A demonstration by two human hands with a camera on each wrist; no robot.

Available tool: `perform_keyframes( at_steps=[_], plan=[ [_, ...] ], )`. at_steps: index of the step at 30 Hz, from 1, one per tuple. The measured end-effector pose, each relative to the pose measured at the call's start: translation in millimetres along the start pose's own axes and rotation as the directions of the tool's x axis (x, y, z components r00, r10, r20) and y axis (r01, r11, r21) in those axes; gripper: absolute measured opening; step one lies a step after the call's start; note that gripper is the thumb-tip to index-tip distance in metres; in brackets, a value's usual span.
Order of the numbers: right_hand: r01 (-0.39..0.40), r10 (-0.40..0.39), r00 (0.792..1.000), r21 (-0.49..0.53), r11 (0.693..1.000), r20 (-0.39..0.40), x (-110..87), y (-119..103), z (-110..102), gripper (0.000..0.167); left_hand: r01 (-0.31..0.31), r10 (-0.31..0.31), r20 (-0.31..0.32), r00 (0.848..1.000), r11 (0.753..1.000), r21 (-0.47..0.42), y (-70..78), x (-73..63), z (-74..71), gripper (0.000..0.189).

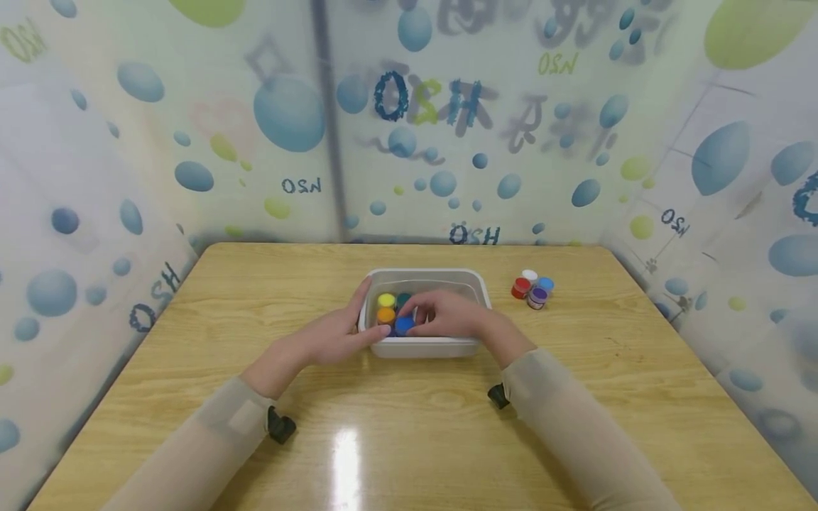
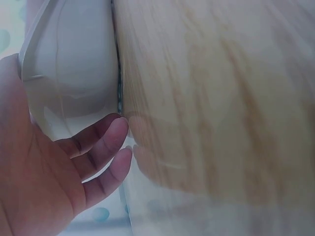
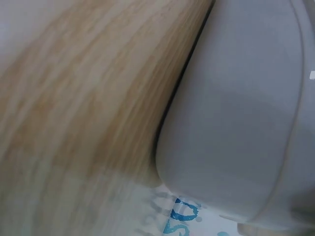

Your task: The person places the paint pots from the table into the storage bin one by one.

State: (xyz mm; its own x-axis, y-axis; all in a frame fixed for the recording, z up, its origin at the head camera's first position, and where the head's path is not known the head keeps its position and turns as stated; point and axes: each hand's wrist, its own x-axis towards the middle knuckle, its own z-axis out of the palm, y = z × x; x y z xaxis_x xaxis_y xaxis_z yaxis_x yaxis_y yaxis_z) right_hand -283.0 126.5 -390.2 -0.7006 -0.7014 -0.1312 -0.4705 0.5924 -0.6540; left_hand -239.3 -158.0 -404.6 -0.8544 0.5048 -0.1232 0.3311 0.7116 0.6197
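Observation:
A white plastic bin (image 1: 424, 348) sits on the table with several small paint jars in its left part. Among them I see a yellow-lidded jar (image 1: 386, 301), an orange-lidded jar (image 1: 385, 316), a dark green jar (image 1: 403, 299) and a blue-lidded jar (image 1: 405, 326). My left hand (image 1: 332, 333) holds the bin's left end, thumb over the rim; in the left wrist view its bent fingers (image 2: 106, 147) lie by the outer wall. Reaching over the front rim, my right hand (image 1: 447, 314) pinches the blue-lidded jar inside. The right wrist view shows mainly the bin's outer wall (image 3: 231, 108).
Right of the bin, a red jar (image 1: 520, 287), a white jar (image 1: 530, 276), a light blue jar (image 1: 545, 284) and a purple jar (image 1: 537, 298) stand grouped on the wooden table (image 1: 409, 426). Patterned curtains (image 1: 409, 163) hang behind the table and at both sides.

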Motion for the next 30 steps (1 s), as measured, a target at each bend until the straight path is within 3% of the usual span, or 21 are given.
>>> perform_keyframes(
  at_steps=[30],
  plan=[
    [-0.046, 0.045, 0.998, 0.024, 0.999, 0.04, 0.7, 1.0, 3.9, 0.026, -0.007, 0.007, -0.005, 1.0, 1.0, -0.01, 1.8, -1.4, 0.7, 0.108]
  ],
)
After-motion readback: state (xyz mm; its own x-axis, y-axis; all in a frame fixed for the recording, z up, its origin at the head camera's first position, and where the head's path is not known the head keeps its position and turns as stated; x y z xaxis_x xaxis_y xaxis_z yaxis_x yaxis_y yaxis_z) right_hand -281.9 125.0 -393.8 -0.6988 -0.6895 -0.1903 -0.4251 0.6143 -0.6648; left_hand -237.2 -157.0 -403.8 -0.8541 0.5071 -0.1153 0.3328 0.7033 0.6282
